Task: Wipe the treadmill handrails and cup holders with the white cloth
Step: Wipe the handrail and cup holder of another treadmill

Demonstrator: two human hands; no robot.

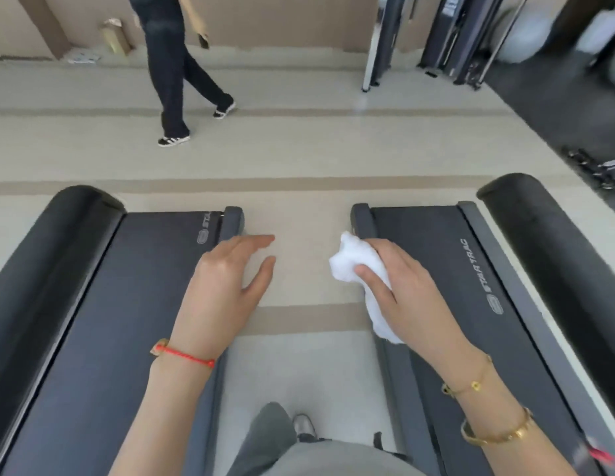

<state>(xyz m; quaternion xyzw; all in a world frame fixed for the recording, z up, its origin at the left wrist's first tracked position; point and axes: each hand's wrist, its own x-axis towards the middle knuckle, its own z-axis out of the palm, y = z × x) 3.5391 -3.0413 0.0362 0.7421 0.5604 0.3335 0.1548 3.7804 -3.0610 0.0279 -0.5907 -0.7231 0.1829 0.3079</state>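
I stand on the floor strip between two treadmills. My right hand point(398, 286) grips the crumpled white cloth point(354, 261), held in the air over the inner edge of the right treadmill's belt point(446, 269). My left hand point(230, 280) hovers with fingers straight and slightly spread, holding nothing, above the inner edge of the left treadmill's belt point(127, 304). A black padded handrail point(553, 242) runs along the far right, and another handrail point(42, 245) along the far left. No cup holders are in view.
A person in dark trousers point(182, 73) walks across the beige floor ahead. Gym machines point(453, 36) stand at the back right, dumbbells point(591, 166) lie on dark matting at right. My own legs point(275, 438) show at the bottom.
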